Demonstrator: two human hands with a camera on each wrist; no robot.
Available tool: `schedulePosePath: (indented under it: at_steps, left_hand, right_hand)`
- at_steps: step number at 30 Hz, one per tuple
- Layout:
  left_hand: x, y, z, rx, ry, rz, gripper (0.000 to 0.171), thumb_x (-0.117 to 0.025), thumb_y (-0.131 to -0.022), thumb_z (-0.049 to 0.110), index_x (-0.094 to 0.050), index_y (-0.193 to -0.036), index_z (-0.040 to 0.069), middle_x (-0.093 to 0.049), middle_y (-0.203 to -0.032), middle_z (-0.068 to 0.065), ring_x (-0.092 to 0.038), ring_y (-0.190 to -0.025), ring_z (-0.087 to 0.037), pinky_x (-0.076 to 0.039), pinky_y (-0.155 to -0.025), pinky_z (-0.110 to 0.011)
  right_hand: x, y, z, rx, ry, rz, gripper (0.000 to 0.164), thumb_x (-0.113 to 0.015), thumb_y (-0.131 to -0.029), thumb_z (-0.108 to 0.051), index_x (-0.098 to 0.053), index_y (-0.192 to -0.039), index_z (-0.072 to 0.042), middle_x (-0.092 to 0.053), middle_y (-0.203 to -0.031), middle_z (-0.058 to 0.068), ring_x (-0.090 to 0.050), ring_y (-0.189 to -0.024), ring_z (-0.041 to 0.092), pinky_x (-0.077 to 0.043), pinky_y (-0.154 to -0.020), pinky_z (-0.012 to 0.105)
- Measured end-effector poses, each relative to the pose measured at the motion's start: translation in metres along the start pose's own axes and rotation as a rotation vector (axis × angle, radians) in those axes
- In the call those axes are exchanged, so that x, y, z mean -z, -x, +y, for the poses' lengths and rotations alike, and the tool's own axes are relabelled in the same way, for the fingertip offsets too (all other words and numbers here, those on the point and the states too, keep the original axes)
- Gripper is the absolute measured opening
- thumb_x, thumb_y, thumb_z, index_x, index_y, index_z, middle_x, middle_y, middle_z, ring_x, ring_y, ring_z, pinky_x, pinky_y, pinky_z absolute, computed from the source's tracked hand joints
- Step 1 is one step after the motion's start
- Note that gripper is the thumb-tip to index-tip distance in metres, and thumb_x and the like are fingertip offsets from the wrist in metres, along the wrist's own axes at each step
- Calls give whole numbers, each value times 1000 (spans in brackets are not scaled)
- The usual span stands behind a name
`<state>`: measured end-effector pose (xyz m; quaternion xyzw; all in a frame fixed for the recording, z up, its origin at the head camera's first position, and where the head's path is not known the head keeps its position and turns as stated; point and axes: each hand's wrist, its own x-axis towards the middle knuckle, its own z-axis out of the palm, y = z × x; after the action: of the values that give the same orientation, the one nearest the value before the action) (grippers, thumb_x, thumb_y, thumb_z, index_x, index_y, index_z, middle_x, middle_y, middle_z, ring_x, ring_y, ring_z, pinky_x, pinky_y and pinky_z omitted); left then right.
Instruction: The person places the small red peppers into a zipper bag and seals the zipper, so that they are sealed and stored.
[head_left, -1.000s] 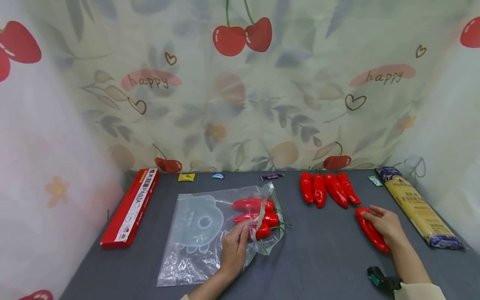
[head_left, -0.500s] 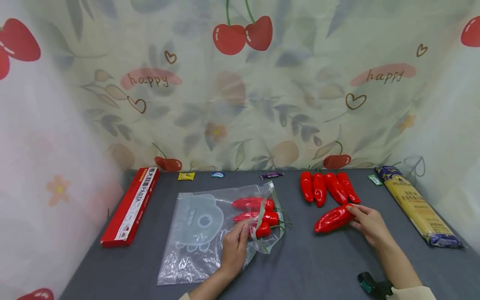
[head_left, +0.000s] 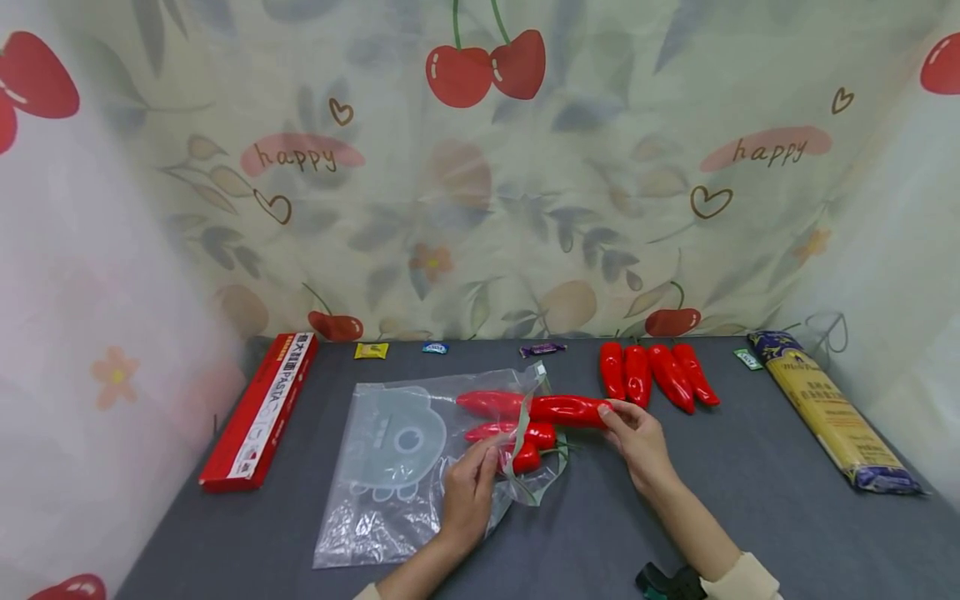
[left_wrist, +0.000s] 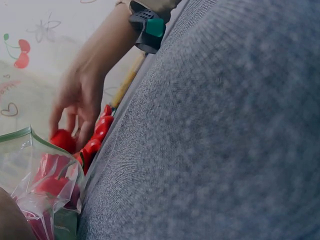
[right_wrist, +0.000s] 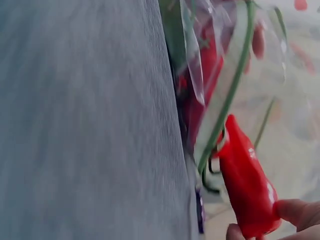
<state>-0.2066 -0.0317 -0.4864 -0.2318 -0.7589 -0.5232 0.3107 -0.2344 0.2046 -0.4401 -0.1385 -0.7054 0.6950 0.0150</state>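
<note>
My right hand (head_left: 637, 442) pinches the blunt end of a shiny red chili pepper (head_left: 572, 411). The pepper's pointed half overlaps the mouth of a clear zip bag (head_left: 390, 533) printed with a pale cartoon figure. In the right wrist view, the held pepper (right_wrist: 247, 185) reaches past the bag's green zip edge. With my left hand (head_left: 468, 492) I grip the bag's near side by its opening, thumb and fingers on the film. Inside lie red peppers (head_left: 542, 434) with green stems pointing toward the mouth; the held one covers part of them.
Several red peppers (head_left: 637, 375) lie side by side at the back right. A yellow pasta packet (head_left: 836, 412) is at the far right, and a red pasta box (head_left: 258, 412) at the left. Small wrapped candies (head_left: 371, 351) line the back edge, before a printed curtain (head_left: 480, 208).
My right hand has picked up the pepper from the table's right side, turned it and carried it left to the bag's mouth. The left hand has stayed in place on the bag.
</note>
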Motion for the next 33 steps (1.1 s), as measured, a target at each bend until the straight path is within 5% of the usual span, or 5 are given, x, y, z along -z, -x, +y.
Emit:
schedulePosePath:
  at_steps: [7, 19, 23, 28, 33]
  left_hand:
    - [1, 0, -1, -19, -4, 8, 25, -54, -89, 1, -65, -110, 9, -69, -105, -7, -64, -98, -17, -44, -92, -15]
    - [-2, -1, 1, -40, -3, 25, 28, -56, -87, -1, -65, -110, 9, -69, -105, -6, -65, -98, -18, -44, -92, -16]
    - [-3, -1, 1, -15, 0, 9, 25, -54, -89, 1, -65, -111, 7, -69, -106, -7, -64, -100, -17, -42, -93, -14]
    - [0, -1, 1, -29, -15, 25, 25, -54, -88, 1, -65, -110, 7, -69, -106, -7, -65, -100, -17, -43, -93, -15]
    - [0, 0, -1, -34, -2, 16, 25, -53, -89, 1, -64, -111, 7, -69, -105, -8, -64, -100, -16, -42, -93, -14]
  right_hand:
    - [-25, 0, 3, 119, 82, 121, 44, -71, -80, -23, -59, -116, -1, -66, -100, 2, -60, -78, -5, -49, -72, 11]
    - [-70, -11, 12, 114, 50, 9, 32, -68, -82, -16, -66, -110, -3, -66, -110, 14, -60, -83, 2, -51, -73, 15]
    - [-64, -16, 9, 111, 16, 15, 30, -66, -83, -13, -65, -110, -1, -70, -102, 6, -62, -82, 2, -51, -73, 15]
    - [-44, -31, 2, 141, -175, -3, 39, -60, -87, -5, -52, -122, 9, -70, -90, -10, -65, -84, 1, -52, -78, 18]
    - [-17, -58, -6, 167, -309, 81, 45, -56, -89, -4, -43, -130, 9, -67, -83, -17, -64, -81, -4, -51, -79, 16]
